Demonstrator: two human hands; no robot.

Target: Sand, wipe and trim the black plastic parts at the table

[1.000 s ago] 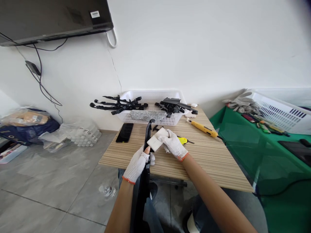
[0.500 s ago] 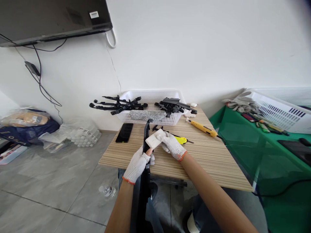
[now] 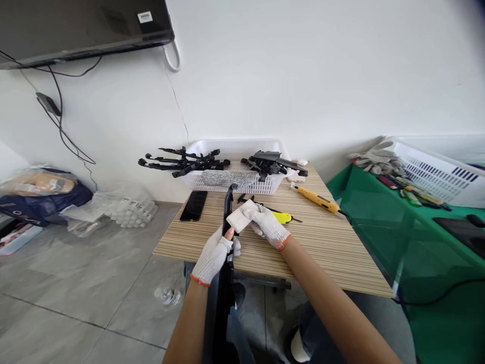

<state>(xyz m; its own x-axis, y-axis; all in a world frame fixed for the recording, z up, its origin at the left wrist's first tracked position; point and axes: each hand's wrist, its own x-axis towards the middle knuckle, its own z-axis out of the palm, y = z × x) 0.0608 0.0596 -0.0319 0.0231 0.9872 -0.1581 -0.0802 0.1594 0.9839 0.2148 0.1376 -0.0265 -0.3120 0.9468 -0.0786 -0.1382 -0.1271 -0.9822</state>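
Note:
A long black plastic trim piece [image 3: 228, 205] stands up past the table's front edge, its lower length running down toward my lap. My left hand [image 3: 214, 255], in a white knit glove with the thumb tip bare, is wrapped round it. My right hand [image 3: 267, 222], gloved too, pinches a flat white rectangular pad [image 3: 241, 216] by its right side. The pad lies against the trim piece just above my left thumb. Behind my right hand are a yellow utility knife [image 3: 283, 217] and a dark caliper-like tool [image 3: 246, 198], partly hidden.
A white plastic basket [image 3: 237, 144] at the back of the table [image 3: 322, 242] carries more black trim pieces [image 3: 189, 163]. A black phone [image 3: 194, 206] lies left, a yellow corded pen-shaped tool [image 3: 317, 198] right. A green-covered table [image 3: 379, 217] with tools and gloves stands at the right.
The view has shifted very slightly. My right hand and the pad have moved only a touch against the trim piece; both hands keep their grips.

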